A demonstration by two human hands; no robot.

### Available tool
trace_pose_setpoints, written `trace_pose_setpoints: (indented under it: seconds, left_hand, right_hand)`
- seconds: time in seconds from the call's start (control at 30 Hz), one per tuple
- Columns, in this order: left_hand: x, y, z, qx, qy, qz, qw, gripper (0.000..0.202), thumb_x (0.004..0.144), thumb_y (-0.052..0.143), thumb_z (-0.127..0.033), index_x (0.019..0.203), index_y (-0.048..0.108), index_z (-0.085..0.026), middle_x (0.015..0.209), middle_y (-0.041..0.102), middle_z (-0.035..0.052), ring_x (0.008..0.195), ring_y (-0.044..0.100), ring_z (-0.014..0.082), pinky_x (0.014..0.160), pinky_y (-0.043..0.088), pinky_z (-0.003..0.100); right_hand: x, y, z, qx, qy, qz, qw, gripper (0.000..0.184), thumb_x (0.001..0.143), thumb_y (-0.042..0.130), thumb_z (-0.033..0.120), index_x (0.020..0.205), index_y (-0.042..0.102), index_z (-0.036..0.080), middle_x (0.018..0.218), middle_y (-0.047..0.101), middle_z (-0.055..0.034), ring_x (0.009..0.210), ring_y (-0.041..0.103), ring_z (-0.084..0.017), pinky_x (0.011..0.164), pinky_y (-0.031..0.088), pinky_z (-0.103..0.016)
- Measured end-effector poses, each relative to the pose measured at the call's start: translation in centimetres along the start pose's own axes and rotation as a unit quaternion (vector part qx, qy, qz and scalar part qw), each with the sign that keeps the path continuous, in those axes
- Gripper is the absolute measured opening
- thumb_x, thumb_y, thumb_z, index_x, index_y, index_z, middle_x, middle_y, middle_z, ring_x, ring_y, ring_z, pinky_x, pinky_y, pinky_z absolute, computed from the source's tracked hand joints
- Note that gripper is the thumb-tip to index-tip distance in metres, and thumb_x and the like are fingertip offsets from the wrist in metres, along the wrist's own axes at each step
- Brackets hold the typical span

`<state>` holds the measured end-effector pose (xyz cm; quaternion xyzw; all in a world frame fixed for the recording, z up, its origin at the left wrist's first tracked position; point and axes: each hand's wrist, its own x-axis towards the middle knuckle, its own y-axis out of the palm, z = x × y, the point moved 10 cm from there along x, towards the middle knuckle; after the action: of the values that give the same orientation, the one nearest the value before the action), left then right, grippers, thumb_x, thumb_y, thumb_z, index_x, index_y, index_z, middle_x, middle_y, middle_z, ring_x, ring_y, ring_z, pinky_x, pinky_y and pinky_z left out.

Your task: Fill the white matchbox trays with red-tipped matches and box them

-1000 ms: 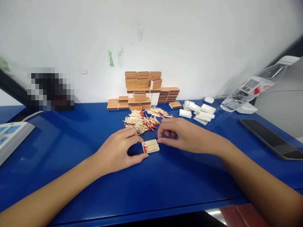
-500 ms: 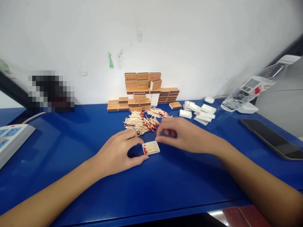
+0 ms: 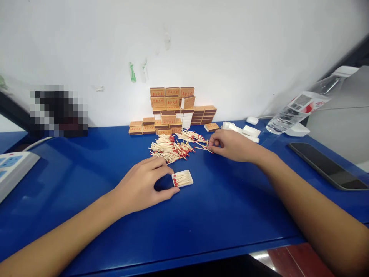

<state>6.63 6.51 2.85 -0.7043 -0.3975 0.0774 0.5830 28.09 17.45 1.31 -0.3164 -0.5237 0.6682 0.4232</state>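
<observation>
My left hand point(image 3: 150, 181) grips the left end of a small white matchbox tray point(image 3: 190, 182) between thumb and fingers. Inside the tray lies a layer of matchsticks point(image 3: 182, 179), their red heads towards my left hand. Farther up and to the right, my right hand point(image 3: 227, 145) is closed in a pinch at the edge of the loose matches. A few red-tipped matchsticks point(image 3: 203, 148) show at its fingertips; how many it grips is unclear. The loose pile of matchsticks point(image 3: 170, 148) spreads between the tray and the matchboxes.
Printed matchboxes point(image 3: 172, 102) stand stacked against the wall. White empty trays point(image 3: 251, 131) lie behind my right hand, partly hidden. At the right are a tilted water bottle point(image 3: 300, 105) and a phone point(image 3: 325, 165). A power strip point(image 3: 17, 169) sits at the left.
My right hand has moved away from the tray, up and right, to the right edge of the match pile, where matches now show at its fingertips. My left hand still grips the tray.
</observation>
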Motion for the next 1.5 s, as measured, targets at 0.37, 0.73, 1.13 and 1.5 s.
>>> trace_pose_setpoints:
  seconds: [0.37, 0.73, 1.13, 1.5]
  left_hand:
    - [0.0, 0.1, 0.0, 0.003, -0.004, 0.002, 1.000, 0.027, 0.094, 0.076, -0.041, 0.108, 0.075, -0.018, 0.094, 0.068, 0.0054, 0.088, 0.065, 0.0218, 0.079, 0.054, 0.037]
    - [0.0, 0.7, -1.2, -0.138, 0.000, 0.055, 0.989, 0.031, 0.088, 0.083, -0.051, 0.101, 0.080, -0.023, 0.091, 0.068, 0.0014, 0.082, 0.065, 0.0160, 0.073, 0.051, 0.029]
    - [0.0, 0.8, -1.1, -0.084, 0.016, 0.027, 0.996, 0.015, 0.097, 0.075, -0.034, 0.093, 0.077, -0.019, 0.078, 0.063, 0.0010, 0.073, 0.059, 0.0154, 0.068, 0.047, 0.030]
    - [0.2, 0.1, -1.0, -0.031, 0.009, 0.005, 0.999, 0.026, 0.095, 0.076, -0.045, 0.102, 0.075, -0.020, 0.078, 0.065, 0.0013, 0.074, 0.061, 0.0177, 0.067, 0.048, 0.031]
  right_hand:
    - [-0.3, 0.0, 0.4, -0.012, 0.010, 0.007, 1.000, 0.017, 0.091, 0.063, 0.032, 0.089, 0.073, 0.019, 0.083, 0.072, -0.0059, 0.072, 0.060, -0.019, 0.065, 0.040, -0.032]
    - [-1.0, -0.5, 0.7, 0.070, 0.007, 0.021, 0.997, 0.015, 0.089, 0.064, 0.033, 0.083, 0.069, 0.020, 0.072, 0.067, -0.0026, 0.063, 0.054, -0.017, 0.060, 0.038, -0.031]
    - [-4.2, 3.0, 11.6, 0.204, 0.010, 0.067, 0.977, 0.012, 0.085, 0.069, 0.027, 0.075, 0.067, 0.021, 0.073, 0.066, 0.0001, 0.064, 0.053, -0.014, 0.057, 0.036, -0.028]
    - [-3.8, 1.2, 9.3, 0.125, 0.000, 0.064, 0.990, 0.042, 0.101, 0.058, 0.042, 0.066, 0.062, 0.021, 0.063, 0.059, -0.0008, 0.057, 0.046, -0.014, 0.056, 0.029, -0.032]
